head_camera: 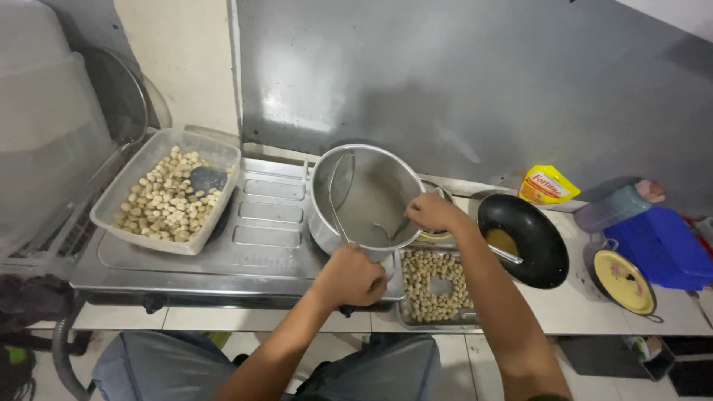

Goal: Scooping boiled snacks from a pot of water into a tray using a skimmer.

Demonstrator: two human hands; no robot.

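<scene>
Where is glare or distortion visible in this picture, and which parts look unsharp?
Head view: bright glare on the steel wall panel; straight edges bow outward toward the corners, wide-lens distortion; the translucent container at left looks hazy; the pot and both hands are fairly sharp.

Left hand (350,276) hides its utensil's handle; tray (435,286) partly covered

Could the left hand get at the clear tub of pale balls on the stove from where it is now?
Probably yes. The left hand grips the near rim of the steel pot, and only bare stove top lies between it and the tub. It would have to let go of the pot first.
</scene>
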